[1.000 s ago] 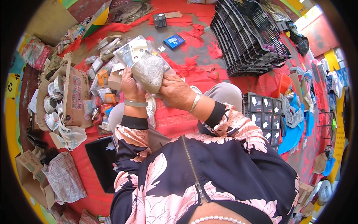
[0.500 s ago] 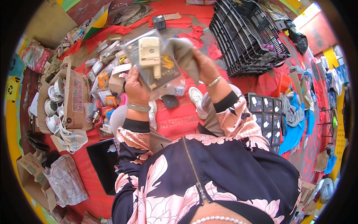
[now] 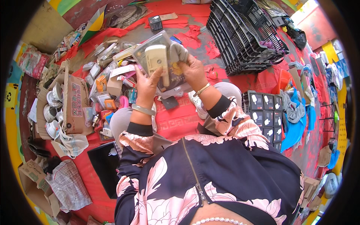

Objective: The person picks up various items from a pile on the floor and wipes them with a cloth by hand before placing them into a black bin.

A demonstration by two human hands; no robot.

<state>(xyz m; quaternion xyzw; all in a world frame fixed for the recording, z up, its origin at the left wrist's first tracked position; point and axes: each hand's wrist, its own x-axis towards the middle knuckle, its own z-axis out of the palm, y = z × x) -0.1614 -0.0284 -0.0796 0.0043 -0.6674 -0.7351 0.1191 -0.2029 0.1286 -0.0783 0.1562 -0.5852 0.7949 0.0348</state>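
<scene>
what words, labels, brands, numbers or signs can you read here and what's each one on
I won't copy out wording, but print shows here:
Upper cardboard box at left: red characters on its side.
Yellow sign at left edge: a dark symbol.
Clear package in the left hand: gold marks, too small to read.
Small black boxes: tiny print, too small.
Yellow wall strip at right: dark marks, too small.
</scene>
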